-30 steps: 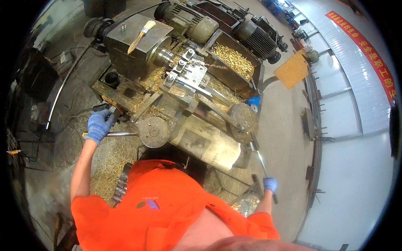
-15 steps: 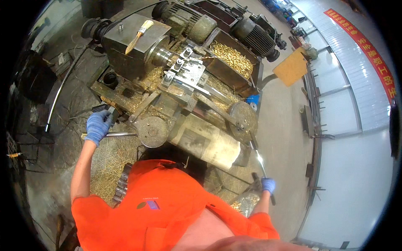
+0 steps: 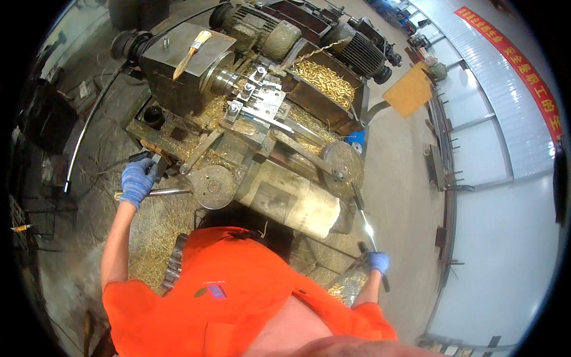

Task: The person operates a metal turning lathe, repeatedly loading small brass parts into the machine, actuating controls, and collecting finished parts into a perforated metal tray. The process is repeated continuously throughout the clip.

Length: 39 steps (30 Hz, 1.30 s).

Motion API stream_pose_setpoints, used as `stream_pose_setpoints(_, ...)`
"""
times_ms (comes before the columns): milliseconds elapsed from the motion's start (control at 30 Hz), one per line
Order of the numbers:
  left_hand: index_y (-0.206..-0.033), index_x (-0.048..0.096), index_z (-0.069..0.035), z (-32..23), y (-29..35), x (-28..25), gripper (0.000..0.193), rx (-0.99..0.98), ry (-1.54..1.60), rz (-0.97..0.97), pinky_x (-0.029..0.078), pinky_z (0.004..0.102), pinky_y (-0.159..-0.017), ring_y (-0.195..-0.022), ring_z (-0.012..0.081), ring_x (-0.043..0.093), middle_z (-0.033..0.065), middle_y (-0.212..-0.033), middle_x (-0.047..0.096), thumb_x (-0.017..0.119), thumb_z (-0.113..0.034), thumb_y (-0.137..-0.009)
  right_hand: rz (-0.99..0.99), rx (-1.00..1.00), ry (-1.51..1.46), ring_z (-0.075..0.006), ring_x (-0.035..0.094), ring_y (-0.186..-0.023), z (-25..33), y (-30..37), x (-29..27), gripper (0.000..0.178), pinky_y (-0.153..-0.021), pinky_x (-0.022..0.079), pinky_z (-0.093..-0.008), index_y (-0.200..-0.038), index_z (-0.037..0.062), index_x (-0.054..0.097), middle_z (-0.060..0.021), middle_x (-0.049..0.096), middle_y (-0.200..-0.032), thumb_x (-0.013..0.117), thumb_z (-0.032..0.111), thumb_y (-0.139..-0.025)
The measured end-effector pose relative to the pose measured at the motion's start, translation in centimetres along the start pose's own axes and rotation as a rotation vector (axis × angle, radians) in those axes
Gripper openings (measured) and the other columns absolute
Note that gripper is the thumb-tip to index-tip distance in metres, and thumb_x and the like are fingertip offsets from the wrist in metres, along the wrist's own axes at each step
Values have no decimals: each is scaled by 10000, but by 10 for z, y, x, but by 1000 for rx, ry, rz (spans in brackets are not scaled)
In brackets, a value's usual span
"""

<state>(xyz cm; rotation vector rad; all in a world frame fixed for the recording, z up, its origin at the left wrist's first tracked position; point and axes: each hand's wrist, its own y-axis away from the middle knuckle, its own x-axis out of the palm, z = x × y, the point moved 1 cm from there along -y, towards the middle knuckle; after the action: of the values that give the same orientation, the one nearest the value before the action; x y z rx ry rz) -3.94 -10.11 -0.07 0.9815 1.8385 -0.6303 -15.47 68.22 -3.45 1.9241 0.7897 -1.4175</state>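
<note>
My left hand (image 3: 137, 181), in a blue knit glove, is curled at the left front corner of a small lathe, against a dark block (image 3: 157, 166). What its fingers hold is hidden under the glove. A metal lever (image 3: 169, 192) with a brass-coloured end passes by that hand toward a round disc (image 3: 213, 187). Off to the right, my right hand (image 3: 378, 262), gloved alike, is closed round the dark-ended grip of a long shiny lever (image 3: 366, 226). This lever runs up to a second disc (image 3: 344, 165). Between them sits the tool slide (image 3: 262, 98), facing the chuck (image 3: 225, 81).
A wooden-handled brush (image 3: 191, 55) lies on the headstock. Behind the slide, a metal bin (image 3: 318, 107) holds many small brass parts. Brass chips (image 3: 156, 238) cover the floor at left. A motor (image 3: 357, 50) and a tan board (image 3: 409, 92) stand beyond.
The whole view has shifted slightly to the left. Both hands keep their places on the machine, with no clear movement of the levers.
</note>
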Motion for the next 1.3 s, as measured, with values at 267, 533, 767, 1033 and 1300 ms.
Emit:
stream_pose_setpoints(267, -849, 653, -93, 3, 0, 1, 193, 19, 4, 3, 471, 405, -663, -731, 341, 599, 166, -766, 623, 584, -252, -766, 69, 0, -71, -322, 640, -791, 10, 21, -13, 406, -726, 500, -391, -805, 54, 692, -179, 651, -821, 622, 435, -682)
stream_pose_setpoints(533, -867, 653, -88, 7, -2, 1, 204, 78, 44, 35, 474, 399, -648, -723, 347, 598, 174, -774, 623, 593, -258, -770, -187, -178, -69, -305, 632, -814, 42, 45, -21, 482, -771, 470, -401, -940, 87, 662, -156, 656, -849, 612, 490, -679)
stream_pose_setpoints(767, -841, 634, -16, 103, 20, -4, 238, -182, 281, -20, 468, 331, -564, -577, 213, 578, 100, -674, 632, 595, -250, -829, -492, -260, 15, -291, 536, -984, 122, 31, -18, 499, -864, 369, -443, -1101, 191, 592, -109, 594, -1012, 596, 491, -703)
stream_pose_setpoints(1033, -758, 645, 5, 76, 37, 17, 197, -460, 463, -39, 375, 290, -365, -391, 131, 457, 51, -532, 526, 614, -184, -803, -467, -350, 83, -275, 479, -1107, 177, -87, -75, 380, -942, 305, -507, -1092, 255, 617, -86, 586, -1111, 536, 430, -765)
stream_pose_setpoints(1300, -715, 636, 2, 46, 73, 17, 245, -485, 480, -96, 358, 277, -364, -385, 111, 455, 35, -496, 526, 596, -221, -808, -442, -468, 82, -324, 385, -1216, 255, -153, -100, 557, -994, 310, -458, -1209, 140, 506, -128, 528, -1198, 643, 325, -701)
